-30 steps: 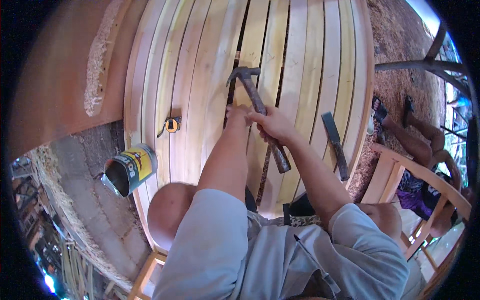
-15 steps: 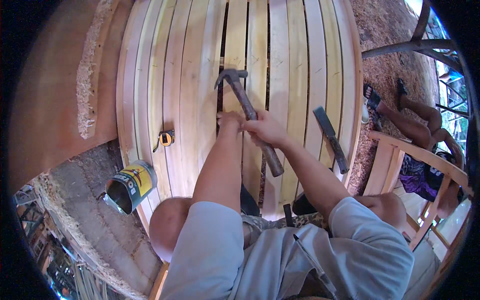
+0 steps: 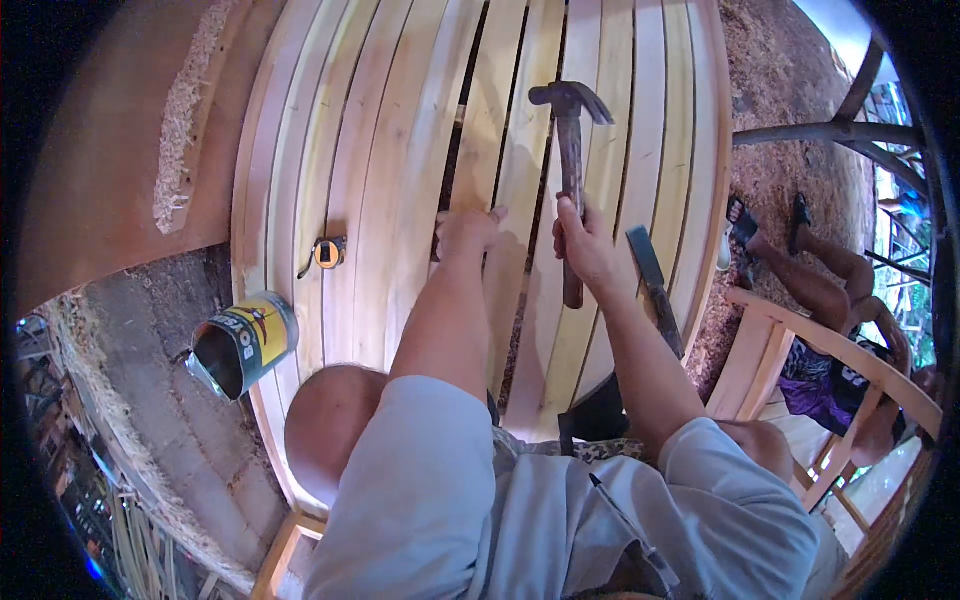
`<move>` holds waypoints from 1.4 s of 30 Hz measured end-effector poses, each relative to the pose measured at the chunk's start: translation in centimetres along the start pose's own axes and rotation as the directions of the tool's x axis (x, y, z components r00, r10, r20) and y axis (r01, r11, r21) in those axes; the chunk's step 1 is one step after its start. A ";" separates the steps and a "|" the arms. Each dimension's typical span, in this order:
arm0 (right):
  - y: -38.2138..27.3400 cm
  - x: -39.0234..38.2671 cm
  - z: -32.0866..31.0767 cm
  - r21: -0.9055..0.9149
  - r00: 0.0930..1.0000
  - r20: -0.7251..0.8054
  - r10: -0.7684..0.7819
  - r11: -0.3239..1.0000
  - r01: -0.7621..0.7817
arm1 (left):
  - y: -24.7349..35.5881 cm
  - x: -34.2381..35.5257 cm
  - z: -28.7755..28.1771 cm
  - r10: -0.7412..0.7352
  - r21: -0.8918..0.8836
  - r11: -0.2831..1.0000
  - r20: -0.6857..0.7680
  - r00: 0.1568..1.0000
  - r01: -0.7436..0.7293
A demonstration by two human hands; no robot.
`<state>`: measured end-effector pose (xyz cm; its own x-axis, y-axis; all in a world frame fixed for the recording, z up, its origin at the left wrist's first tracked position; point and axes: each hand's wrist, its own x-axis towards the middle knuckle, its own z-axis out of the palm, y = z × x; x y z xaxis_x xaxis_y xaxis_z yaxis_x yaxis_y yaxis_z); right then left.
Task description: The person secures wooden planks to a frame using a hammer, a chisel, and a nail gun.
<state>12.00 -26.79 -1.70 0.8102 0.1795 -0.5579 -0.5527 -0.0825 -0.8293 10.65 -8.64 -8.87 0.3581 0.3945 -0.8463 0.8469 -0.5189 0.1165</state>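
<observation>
Between hands [image 3: 466, 236], apparently a slat edge [image 3: 527, 225]

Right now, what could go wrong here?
1. The right hand holds the hammer close to the left hand on the slats; a stray swing might hit it.
2. The chisel lies beside the right forearm, which could bump it.
3. The can sits near the slats' left edge; a nudge could send it off.

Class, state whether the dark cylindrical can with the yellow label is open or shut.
Open: the can shows a dark, hollow mouth, with a silvery flap at its rim. Whether it holds anything, I cannot tell.
</observation>
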 end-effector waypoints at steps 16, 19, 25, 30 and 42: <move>3.6 0.5 -1.4 0.055 1.000 -0.007 -0.008 0.998 0.008 | 1.5 -2.0 0.2 -0.055 0.031 0.998 0.046 0.997 0.054; 5.0 0.0 -0.9 0.358 0.960 0.022 0.280 0.894 -0.269 | 0.6 -2.2 0.0 -0.018 0.066 0.998 -0.011 1.000 0.019; 5.7 -1.2 0.1 0.499 0.923 0.081 0.375 0.786 -0.364 | 0.4 -1.5 0.8 0.010 0.035 0.999 -0.029 1.000 -0.009; 5.1 -0.7 -1.4 0.429 0.883 0.203 0.424 0.772 -0.469 | 0.0 -0.8 1.0 -0.009 0.008 1.000 -0.081 0.997 0.010; -3.0 1.0 -0.6 -0.398 0.912 -0.037 -0.407 0.844 0.360 | 0.0 -0.2 1.7 0.003 0.005 1.000 -0.151 0.988 -0.003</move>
<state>14.54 -26.99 0.20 0.9718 0.1608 -0.1725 -0.0967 -0.3954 -0.9134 9.91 -9.98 -9.54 0.4164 0.5030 -0.7574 0.8439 -0.5239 0.1160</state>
